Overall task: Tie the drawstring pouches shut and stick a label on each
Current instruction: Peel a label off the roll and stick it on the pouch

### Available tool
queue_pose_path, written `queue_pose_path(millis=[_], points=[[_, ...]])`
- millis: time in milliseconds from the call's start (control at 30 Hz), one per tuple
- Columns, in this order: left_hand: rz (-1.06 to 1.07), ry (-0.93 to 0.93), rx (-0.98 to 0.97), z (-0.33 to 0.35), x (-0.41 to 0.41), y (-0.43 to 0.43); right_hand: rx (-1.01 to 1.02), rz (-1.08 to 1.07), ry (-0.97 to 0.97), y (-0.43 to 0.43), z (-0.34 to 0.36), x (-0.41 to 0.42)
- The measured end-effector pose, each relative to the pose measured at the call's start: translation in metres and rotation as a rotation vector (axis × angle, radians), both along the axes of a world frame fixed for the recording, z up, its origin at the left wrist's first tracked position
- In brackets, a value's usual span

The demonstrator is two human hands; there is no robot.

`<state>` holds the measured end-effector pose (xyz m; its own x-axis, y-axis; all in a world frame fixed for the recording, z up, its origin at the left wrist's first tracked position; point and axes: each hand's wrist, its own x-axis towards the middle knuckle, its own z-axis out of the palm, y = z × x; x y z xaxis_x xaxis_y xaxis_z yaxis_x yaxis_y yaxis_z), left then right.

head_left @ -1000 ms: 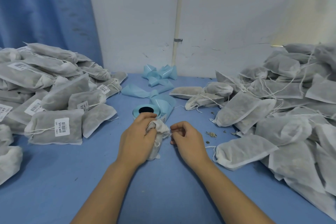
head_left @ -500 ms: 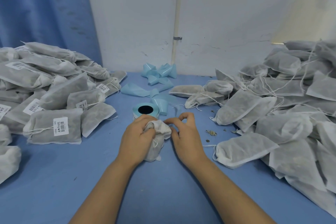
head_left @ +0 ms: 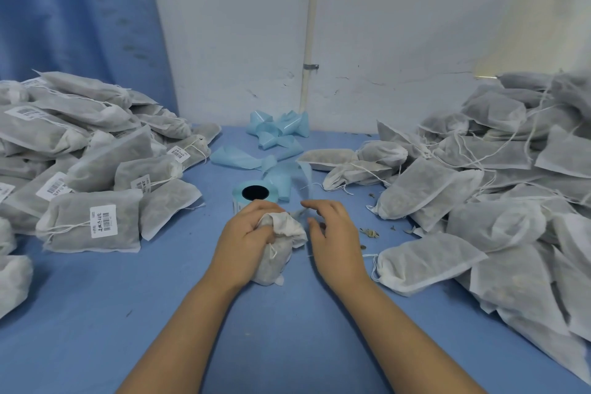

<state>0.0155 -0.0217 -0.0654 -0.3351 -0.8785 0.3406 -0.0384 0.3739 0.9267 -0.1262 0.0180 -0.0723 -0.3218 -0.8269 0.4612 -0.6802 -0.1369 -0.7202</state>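
- A pouch (head_left: 277, 257) stands upright at the middle of the table (head_left: 134, 329), its neck gathered into a crumpled top.
- The left hand (head_left: 246, 238) grips the pouch from the left, fingers curled round its upper part just under the gathered neck.
- The right hand (head_left: 335, 233) is just beside the pouch's neck on the right, fingers bent and slightly apart. Its fingertips are blurred, so we cannot tell whether they pinch the drawstring.
- Just beyond the hands, toward the far edge, we see a label roll (head_left: 252, 193) standing on end, its dark core facing up.
- Curled pale blue backing strips (head_left: 278, 133) lie between the roll and the far edge.
- Along the left edge lies a heap of labelled pouches (head_left: 92, 224), white barcode stickers showing on several.
- Along the right edge is a larger heap of unlabelled pouches (head_left: 479, 201), with loose white strings trailing over them.
- A few dried crumbs (head_left: 369, 232) lie on the table between the right hand and that heap.
- Behind the table we see a white wall with an upright pipe (head_left: 309, 25), and a blue curtain (head_left: 73, 9) at the far left corner.
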Motion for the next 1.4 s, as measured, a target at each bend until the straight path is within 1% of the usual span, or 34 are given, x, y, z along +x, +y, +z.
queue_pose_path(millis=[67, 167, 267, 367, 567, 800, 900, 967, 1100, 1167, 1233, 1333, 1400], points=[[-0.023, 0.041, 0.036, 0.001, 0.0, 0.0, 0.027, 0.036, -0.059, 0.0, 0.0, -0.002], [-0.036, 0.048, 0.052, 0.002, 0.0, 0.0, 0.063, 0.123, -0.185, 0.002, 0.003, -0.001], [-0.04, 0.036, 0.059, 0.003, -0.001, 0.001, 0.039, 0.221, -0.297, 0.004, 0.005, 0.001], [-0.042, 0.031, 0.073, 0.004, -0.001, 0.001, 0.01, 0.244, -0.396, 0.006, 0.006, 0.002], [-0.027, 0.01, 0.064, 0.003, 0.0, 0.001, 0.002, 0.143, -0.433, 0.004, 0.007, 0.0], [0.016, 0.034, 0.078, 0.0, 0.0, -0.003, -0.06, -0.131, -0.356, 0.001, 0.004, -0.006], [0.037, 0.054, 0.086, -0.001, 0.001, -0.004, -0.078, -0.175, -0.342, 0.001, 0.004, -0.009], [0.038, 0.078, 0.079, -0.001, 0.001, -0.006, -0.116, -0.185, -0.376, 0.002, 0.006, -0.008], [0.016, 0.201, 0.095, -0.001, 0.001, -0.009, -0.179, -0.068, -0.581, 0.007, 0.012, -0.003], [0.023, 0.228, 0.087, -0.001, 0.002, -0.009, -0.175, -0.036, -0.625, 0.009, 0.013, 0.001], [0.034, 0.26, 0.12, -0.001, 0.003, -0.01, -0.156, -0.027, -0.642, 0.01, 0.013, 0.005], [0.052, 0.3, 0.169, -0.002, 0.004, -0.012, -0.217, 0.047, -0.794, 0.012, 0.014, 0.011], [0.063, 0.312, 0.185, -0.003, 0.004, -0.013, -0.252, 0.084, -0.815, 0.013, 0.016, 0.015]])
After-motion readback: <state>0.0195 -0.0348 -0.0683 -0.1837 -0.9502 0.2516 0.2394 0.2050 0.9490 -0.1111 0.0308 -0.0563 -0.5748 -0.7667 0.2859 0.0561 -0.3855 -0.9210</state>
